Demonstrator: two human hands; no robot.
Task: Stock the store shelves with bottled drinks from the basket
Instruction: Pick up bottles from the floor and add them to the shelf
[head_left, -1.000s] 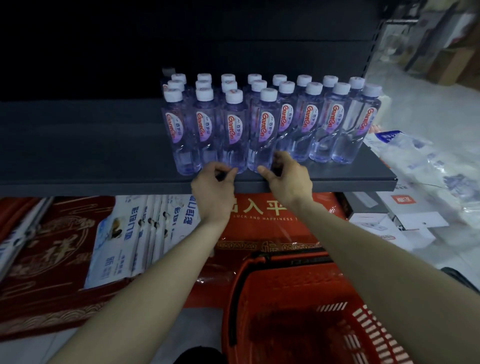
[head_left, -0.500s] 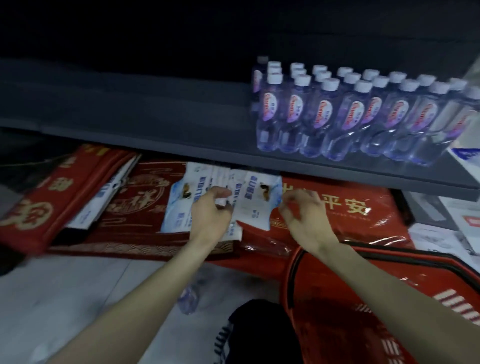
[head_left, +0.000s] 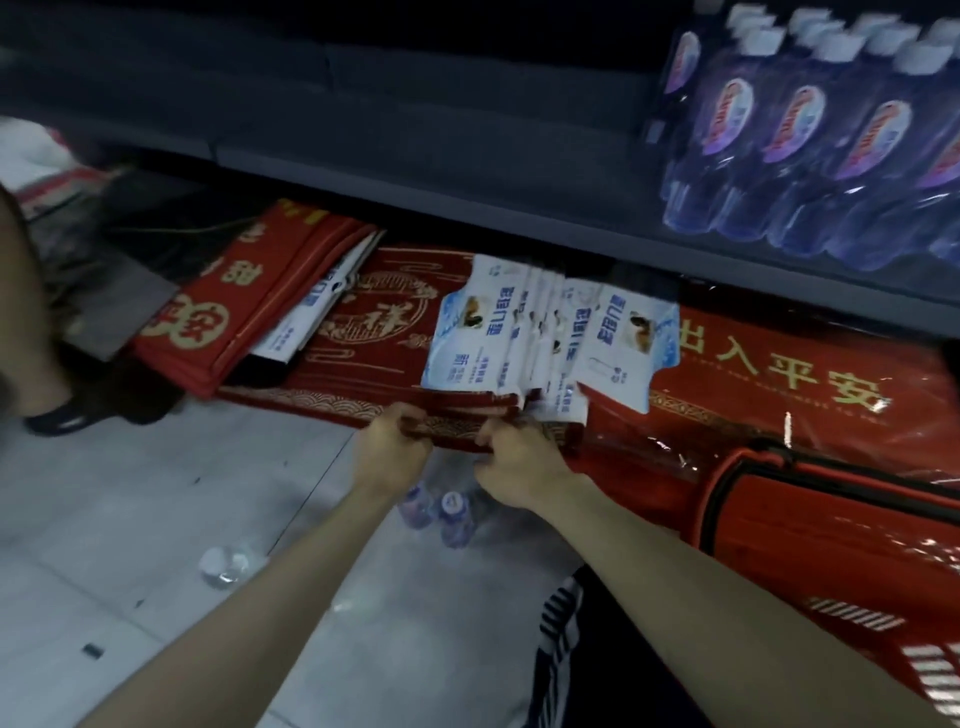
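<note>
Several clear water bottles (head_left: 810, 135) with white caps and red-purple labels stand in rows on the dark shelf (head_left: 467, 171) at the upper right. Two or three more of these bottles (head_left: 449, 512) lie on the pale floor, partly hidden under my hands. My left hand (head_left: 392, 447) and my right hand (head_left: 519, 467) hang side by side just above them, by the front edge of a red mat. Their fingers are loosely curled and I see nothing in them. The red basket (head_left: 831, 545) stands at the lower right; its inside is out of view.
Red mats (head_left: 374, 322) with gold lettering and white-blue packets (head_left: 545, 332) lie under the shelf. One clear bottle (head_left: 226, 564) lies alone on the floor to the left. Someone's dark shoe (head_left: 57, 415) is at the far left edge.
My hands have left the front bottles on the shelf and dropped below it toward the floor. My view has swung down and left, bringing the floor bottles into sight.
</note>
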